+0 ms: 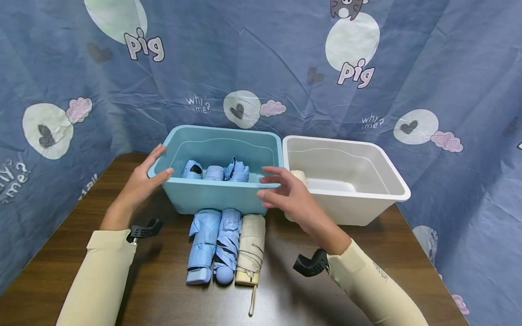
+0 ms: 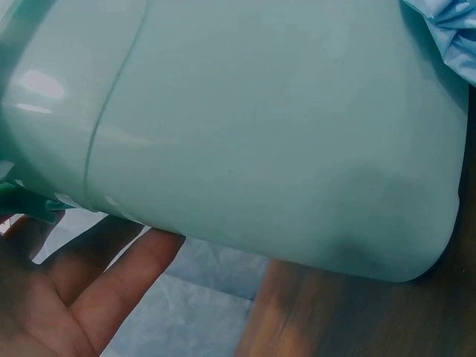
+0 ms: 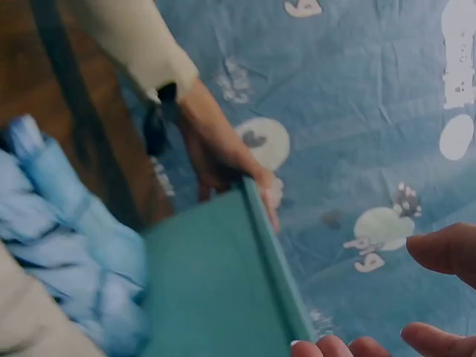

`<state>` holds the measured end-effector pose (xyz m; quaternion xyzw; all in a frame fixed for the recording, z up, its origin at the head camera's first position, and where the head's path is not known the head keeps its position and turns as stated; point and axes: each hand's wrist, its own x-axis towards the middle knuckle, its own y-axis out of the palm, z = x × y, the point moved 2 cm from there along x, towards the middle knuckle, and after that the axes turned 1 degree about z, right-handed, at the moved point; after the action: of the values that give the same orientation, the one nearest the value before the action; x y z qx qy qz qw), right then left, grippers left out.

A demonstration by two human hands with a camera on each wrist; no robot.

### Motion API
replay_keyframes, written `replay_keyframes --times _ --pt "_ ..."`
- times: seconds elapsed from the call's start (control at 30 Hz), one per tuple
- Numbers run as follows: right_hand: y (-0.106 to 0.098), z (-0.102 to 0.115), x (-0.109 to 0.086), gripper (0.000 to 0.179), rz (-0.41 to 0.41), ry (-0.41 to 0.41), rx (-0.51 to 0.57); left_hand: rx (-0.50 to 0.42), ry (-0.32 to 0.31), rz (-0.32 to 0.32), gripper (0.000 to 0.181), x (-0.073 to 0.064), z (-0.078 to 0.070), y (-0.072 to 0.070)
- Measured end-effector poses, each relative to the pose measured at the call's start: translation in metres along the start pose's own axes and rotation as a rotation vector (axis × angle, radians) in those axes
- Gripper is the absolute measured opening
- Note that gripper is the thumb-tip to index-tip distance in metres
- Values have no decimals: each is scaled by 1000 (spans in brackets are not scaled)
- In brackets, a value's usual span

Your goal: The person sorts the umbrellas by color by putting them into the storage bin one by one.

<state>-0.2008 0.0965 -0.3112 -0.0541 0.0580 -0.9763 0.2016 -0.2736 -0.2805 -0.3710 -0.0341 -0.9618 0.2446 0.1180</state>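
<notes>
My left hand is at the left end of a blue plastic bin, its thumb by the front rim. In the left wrist view, its fingers extend straight along the outer wall. At the bin's front right corner, my right hand overlaps the rim with fingers and thumb spread apart. Three folded blue umbrellas stand inside this bin. In front of it lie two folded blue umbrellas and a beige one with a wrist strap.
A white bin stands right beside the blue one. Partly hidden behind my right hand, a beige rolled item shows at its left end. Both bins sit on a brown wooden table, backed by a blue printed curtain.
</notes>
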Motion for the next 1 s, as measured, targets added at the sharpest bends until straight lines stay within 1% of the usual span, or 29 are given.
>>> replay_keyframes --times 0.13,0.27,0.4,0.53,0.63,0.83,1.0 --pt "0 -15 -18 57 28 14 35 2 -12 7 72 3 -3 0" --pt "1 -36 -28 61 43 44 34 2 -20 2 72 6 -7 -2" --pt "3 -61 -35 63 48 122 35 -2 -37 7 73 7 -7 -3" --pt "3 -86 -39 63 21 212 21 -10 -35 13 73 5 -7 -3" --pt "3 -100 -39 66 9 258 33 -10 -27 7 72 5 -8 -3" --pt "8 -119 -40 78 11 319 98 -19 -32 9 72 3 -6 -4" --pt "14 -129 -43 91 7 363 182 -24 -39 11 72 0 -4 -2"
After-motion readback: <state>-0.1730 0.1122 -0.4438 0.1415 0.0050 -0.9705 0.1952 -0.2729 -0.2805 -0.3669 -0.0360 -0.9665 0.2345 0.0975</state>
